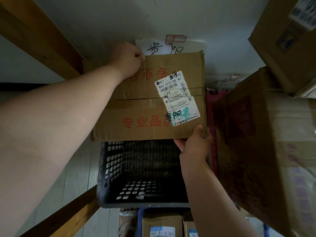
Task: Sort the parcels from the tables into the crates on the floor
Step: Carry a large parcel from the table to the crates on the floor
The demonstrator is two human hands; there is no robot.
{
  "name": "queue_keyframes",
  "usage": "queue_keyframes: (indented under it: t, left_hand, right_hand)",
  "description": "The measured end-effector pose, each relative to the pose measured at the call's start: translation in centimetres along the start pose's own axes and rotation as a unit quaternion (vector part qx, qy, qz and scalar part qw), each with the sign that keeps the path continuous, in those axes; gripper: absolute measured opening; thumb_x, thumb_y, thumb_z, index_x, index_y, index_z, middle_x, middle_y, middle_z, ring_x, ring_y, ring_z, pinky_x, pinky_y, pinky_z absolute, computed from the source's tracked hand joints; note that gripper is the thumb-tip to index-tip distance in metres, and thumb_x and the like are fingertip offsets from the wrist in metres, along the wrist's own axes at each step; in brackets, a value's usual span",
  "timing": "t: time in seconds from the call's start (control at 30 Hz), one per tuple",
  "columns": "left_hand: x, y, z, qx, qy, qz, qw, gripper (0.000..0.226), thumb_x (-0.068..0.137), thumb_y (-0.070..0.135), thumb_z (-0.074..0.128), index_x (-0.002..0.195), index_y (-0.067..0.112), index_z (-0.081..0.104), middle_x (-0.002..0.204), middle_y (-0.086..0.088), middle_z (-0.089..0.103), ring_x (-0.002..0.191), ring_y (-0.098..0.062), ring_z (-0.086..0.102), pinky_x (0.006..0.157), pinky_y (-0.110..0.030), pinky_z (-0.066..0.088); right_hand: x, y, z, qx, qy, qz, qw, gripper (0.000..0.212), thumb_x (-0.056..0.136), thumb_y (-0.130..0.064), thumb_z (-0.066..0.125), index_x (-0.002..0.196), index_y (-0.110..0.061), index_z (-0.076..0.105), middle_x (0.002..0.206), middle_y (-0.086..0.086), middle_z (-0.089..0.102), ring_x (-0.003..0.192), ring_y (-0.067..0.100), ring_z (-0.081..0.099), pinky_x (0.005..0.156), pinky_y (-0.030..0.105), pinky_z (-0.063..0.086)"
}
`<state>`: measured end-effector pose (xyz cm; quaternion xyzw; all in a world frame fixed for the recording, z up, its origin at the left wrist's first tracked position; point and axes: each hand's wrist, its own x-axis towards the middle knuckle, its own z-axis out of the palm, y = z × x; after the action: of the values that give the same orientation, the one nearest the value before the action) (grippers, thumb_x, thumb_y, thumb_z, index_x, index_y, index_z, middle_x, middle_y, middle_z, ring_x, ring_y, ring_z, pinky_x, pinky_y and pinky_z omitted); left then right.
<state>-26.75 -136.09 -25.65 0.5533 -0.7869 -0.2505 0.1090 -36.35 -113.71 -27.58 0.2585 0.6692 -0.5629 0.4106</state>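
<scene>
Parcel: the brown cardboard box with red printed characters (147,100) is held flat in the air over the far half of the black perforated plastic crate (111,168); I cannot tell if its underside touches the crate's rim.
Left hand: the left hand (127,59) reaches far forward and its fingers curl over the box's far left corner; it grips the edge there.
Right hand: the right hand (195,144) holds the near right corner, with the thumb on top and the fingers under the box.
Reason of the grip: the two hands take opposite corners, so I judge the wide box stays level and does not turn while it goes down.
Label: the white shipping label (177,98) faces upward, with handwritten characters on it; the white paper sign (157,47) on the wall behind the crate seems to carry the same characters, so this crate is probably chosen by destination.
Crate: its floor shows through the open near half and nothing is seen lying there; the box looks nearly as wide as the opening, so it probably must go in straight.
Neighbours: a large brown carton (256,142) leans just beside on the right; a blue crate (140,218) with small labelled parcels (161,224) sits nearer to the person.
</scene>
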Motion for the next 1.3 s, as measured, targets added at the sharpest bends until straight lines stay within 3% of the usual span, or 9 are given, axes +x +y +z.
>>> queue_keyframes:
  t: [0.13,0.27,0.37,0.6,0.77,0.87,0.97,1.1,1.3]
  left_hand:
    - [-1.2,-0.1,3.1,0.137,0.048,0.047,0.988,0.033,0.098,0.028,0.038,0.116,0.018,0.064,0.124,-0.011,0.061,0.121,-0.032,0.047,0.105,-0.041,0.027]
    - [-4.6,-1.0,5.0,0.240,0.018,0.028,0.970,0.051,0.099,0.050,0.024,0.147,0.035,0.025,0.158,-0.008,0.016,0.145,-0.033,0.008,0.109,-0.063,-0.005]
    - [-5.0,-0.7,4.9,0.253,-0.009,0.006,0.967,0.055,0.097,0.054,0.021,0.149,0.036,0.019,0.154,-0.011,0.024,0.141,-0.035,0.016,0.106,-0.068,0.002]
    - [-3.5,0.4,4.0,0.250,-0.006,0.008,0.968,0.049,0.098,0.052,0.023,0.129,0.024,0.048,0.132,-0.013,0.048,0.126,-0.032,0.038,0.107,-0.056,0.017]
    - [-1.3,-0.6,5.0,0.225,-0.102,-0.011,0.969,0.048,0.098,0.052,0.021,0.133,0.027,0.044,0.140,-0.016,0.040,0.133,-0.034,0.030,0.108,-0.060,0.017]
    - [-1.2,-1.4,7.0,0.177,-0.165,-0.026,0.970,0.054,0.098,0.051,0.025,0.149,0.032,0.019,0.156,-0.019,0.013,0.144,-0.037,0.006,0.113,-0.060,0.003]
    - [-3.3,-2.3,9.3,0.171,-0.163,0.015,0.972,0.070,0.094,0.059,0.030,0.151,0.033,-0.002,0.158,-0.014,-0.014,0.144,-0.036,-0.014,0.115,-0.055,-0.003]
    - [-7.4,-4.8,12.2,0.207,-0.228,0.009,0.951,0.077,0.088,0.068,0.033,0.149,0.039,-0.007,0.156,-0.006,-0.024,0.142,-0.032,-0.023,0.110,-0.065,-0.002]
    - [-9.0,-5.9,14.5,0.188,-0.290,-0.056,0.937,0.098,0.074,0.081,0.041,0.145,0.044,-0.015,0.152,-0.004,-0.034,0.139,-0.032,-0.030,0.105,-0.071,-0.002]
  right_hand:
    - [1.9,1.1,0.0,0.014,0.008,-0.037,0.999,0.025,0.101,-0.029,0.044,0.124,-0.022,0.042,0.136,0.007,0.045,0.107,0.025,0.051,0.056,0.034,0.054]
    - [3.0,3.0,-0.9,0.021,0.034,-0.031,0.999,0.010,0.102,-0.024,0.042,0.111,-0.024,0.042,0.131,0.009,0.049,0.103,0.026,0.054,0.064,0.038,0.054]
    - [2.6,3.0,-1.9,0.038,0.038,-0.020,0.998,0.006,0.103,-0.020,0.039,0.105,-0.022,0.045,0.118,0.014,0.057,0.082,0.025,0.062,0.056,0.031,0.051]
    - [1.3,1.7,-2.9,0.009,0.036,-0.030,0.999,0.010,0.104,-0.018,0.037,0.105,-0.017,0.047,0.091,0.010,0.059,0.069,0.021,0.062,0.058,0.032,0.051]
    - [2.8,1.5,-1.8,-0.007,0.044,-0.007,0.999,0.011,0.103,-0.016,0.039,0.108,-0.017,0.048,0.110,0.014,0.056,0.072,0.022,0.061,0.069,0.040,0.054]
    - [4.1,2.5,-1.3,0.009,0.045,-0.003,0.999,0.013,0.101,-0.013,0.042,0.100,-0.022,0.051,0.115,0.010,0.056,0.091,0.030,0.063,0.075,0.036,0.051]
    - [5.8,3.5,-0.7,0.000,0.008,-0.030,1.000,0.027,0.097,-0.004,0.048,0.116,-0.022,0.051,0.129,0.010,0.053,0.106,0.027,0.059,0.081,0.032,0.051]
    - [7.7,3.7,0.7,-0.071,-0.046,-0.028,0.996,0.071,0.092,0.012,0.045,0.145,-0.031,0.028,0.141,0.008,0.042,0.118,0.026,0.050,0.097,0.038,0.045]
    - [9.9,5.9,1.6,-0.267,-0.020,-0.110,0.957,0.090,0.092,-0.001,0.055,0.149,-0.044,0.001,0.146,0.011,0.040,0.124,0.033,0.050,0.099,0.049,0.046]
